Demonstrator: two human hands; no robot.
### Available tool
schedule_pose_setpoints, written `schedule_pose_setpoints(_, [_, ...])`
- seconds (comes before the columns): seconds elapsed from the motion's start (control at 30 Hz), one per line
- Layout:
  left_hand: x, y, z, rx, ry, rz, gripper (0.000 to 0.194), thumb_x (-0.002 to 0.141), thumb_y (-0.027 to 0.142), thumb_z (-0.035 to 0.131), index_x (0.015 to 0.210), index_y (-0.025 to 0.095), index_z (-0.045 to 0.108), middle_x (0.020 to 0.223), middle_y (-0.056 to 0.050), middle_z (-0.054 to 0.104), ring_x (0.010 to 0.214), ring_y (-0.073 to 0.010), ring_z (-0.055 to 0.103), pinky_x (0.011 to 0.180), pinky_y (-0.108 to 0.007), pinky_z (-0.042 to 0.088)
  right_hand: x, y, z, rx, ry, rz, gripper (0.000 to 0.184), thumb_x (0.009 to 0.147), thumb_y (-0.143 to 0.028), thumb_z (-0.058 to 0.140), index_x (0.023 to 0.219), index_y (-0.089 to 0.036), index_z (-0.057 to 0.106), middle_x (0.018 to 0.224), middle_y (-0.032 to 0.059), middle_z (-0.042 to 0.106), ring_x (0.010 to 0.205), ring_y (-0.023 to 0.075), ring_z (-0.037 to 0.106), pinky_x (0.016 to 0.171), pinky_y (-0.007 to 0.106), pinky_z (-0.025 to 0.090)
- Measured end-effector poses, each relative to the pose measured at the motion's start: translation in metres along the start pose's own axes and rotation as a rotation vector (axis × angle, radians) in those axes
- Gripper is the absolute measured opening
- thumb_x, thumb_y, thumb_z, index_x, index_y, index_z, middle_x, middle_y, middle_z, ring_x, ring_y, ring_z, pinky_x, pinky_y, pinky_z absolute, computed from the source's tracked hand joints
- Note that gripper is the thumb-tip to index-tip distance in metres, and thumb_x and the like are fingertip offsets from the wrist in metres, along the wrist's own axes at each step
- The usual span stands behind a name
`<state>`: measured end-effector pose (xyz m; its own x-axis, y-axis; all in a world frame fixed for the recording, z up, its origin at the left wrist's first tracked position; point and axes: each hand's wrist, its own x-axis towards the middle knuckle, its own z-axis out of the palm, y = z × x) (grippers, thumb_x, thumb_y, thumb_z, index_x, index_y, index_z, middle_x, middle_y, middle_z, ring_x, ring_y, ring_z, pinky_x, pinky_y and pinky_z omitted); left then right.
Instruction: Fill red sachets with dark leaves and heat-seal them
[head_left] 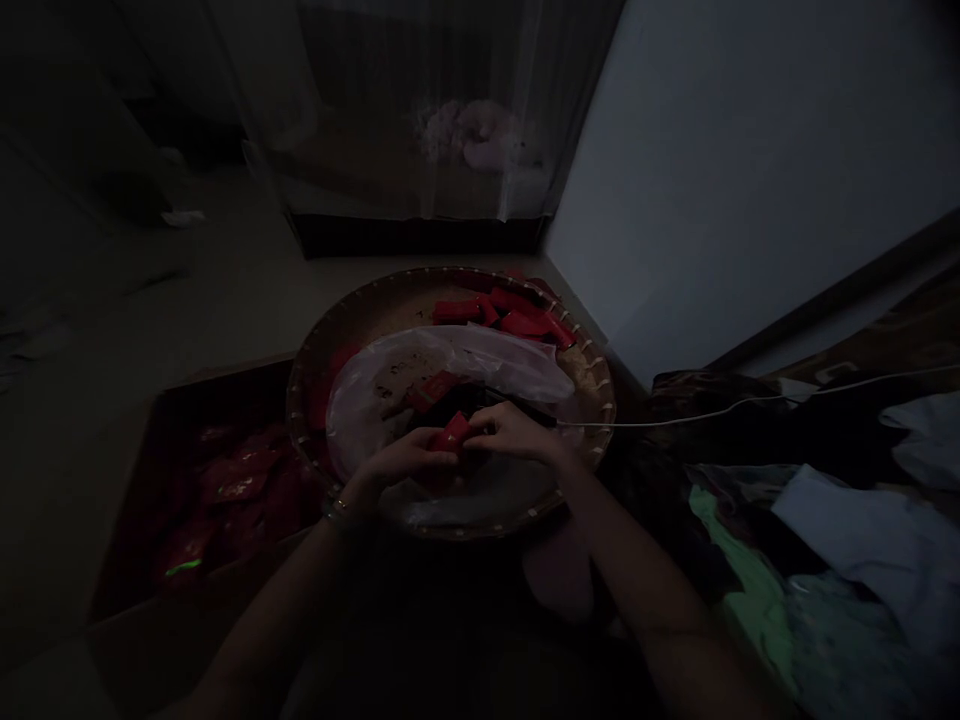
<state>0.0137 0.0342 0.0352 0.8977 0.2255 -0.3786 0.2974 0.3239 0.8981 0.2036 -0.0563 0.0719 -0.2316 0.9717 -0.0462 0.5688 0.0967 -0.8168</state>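
Observation:
Between my two hands is a small red packet (453,433), held over a round woven basket tray (298,400). My left hand (409,455) grips its left side, fingers closed; a bracelet circles that wrist. The fingers of my right hand (514,432) pinch its right end. Just beyond them lies another red packet (435,390) beside a dark heap I cannot make out. Crumpled clear plastic (517,365) lines the tray's middle. Several red packets (525,322) are piled against the far right rim. The dim light hides fine detail.
On the left stands an open cardboard box (120,560) holding several red packages (240,485). A white cord (675,422) runs from the tray to the right. Clothes (862,560) are heaped at right, below a pale wall panel (735,170). A sheer curtain (420,180) hangs behind.

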Motion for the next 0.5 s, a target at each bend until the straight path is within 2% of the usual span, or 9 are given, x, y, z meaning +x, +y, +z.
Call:
schedule_pose_setpoints(0.23, [0.014,-0.017,-0.001,0.113,0.197,0.059,0.051,0.063,0.039,0.077,0.104,0.011,0.064,0.083,-0.004,0.068,0.07,-0.0167,0.064,0.064,-0.025,0.049,0.002,0.004,0.011,0.065,0.078,0.099,0.022,0.085,-0.013,0.055,0.1,-0.017,0.07,0.097,0.0028,0.072,0.087,0.0161,0.064,0.077,0.025,0.045])
schedule_pose_setpoints(0.37, [0.017,-0.021,0.003,0.16,0.294,0.098,0.053,0.063,0.04,0.076,0.104,0.01,0.063,0.08,-0.003,0.067,0.066,-0.0151,0.061,0.06,-0.024,0.047,-0.001,0.006,0.013,-0.146,0.235,0.117,0.013,0.078,-0.016,0.067,0.091,-0.016,0.071,0.093,0.0054,0.07,0.089,0.0184,0.061,0.081,0.029,0.042])
schedule_pose_setpoints(0.43, [0.018,-0.021,0.005,0.209,0.338,0.125,0.051,0.062,0.04,0.076,0.102,0.01,0.064,0.08,-0.002,0.066,0.067,-0.0147,0.06,0.06,-0.023,0.046,-0.001,0.005,0.012,-0.256,0.222,0.145,0.01,0.078,-0.018,0.068,0.088,-0.016,0.071,0.088,0.0061,0.069,0.088,0.0189,0.059,0.079,0.029,0.041])
schedule_pose_setpoints(0.5, [0.02,-0.021,0.007,0.256,0.365,0.146,0.05,0.062,0.04,0.075,0.101,0.011,0.064,0.081,-0.001,0.066,0.069,-0.0153,0.059,0.062,-0.023,0.046,0.0,0.004,0.012,-0.282,0.153,0.18,0.01,0.082,-0.017,0.064,0.089,-0.016,0.071,0.084,0.0056,0.068,0.083,0.0176,0.059,0.075,0.028,0.04])
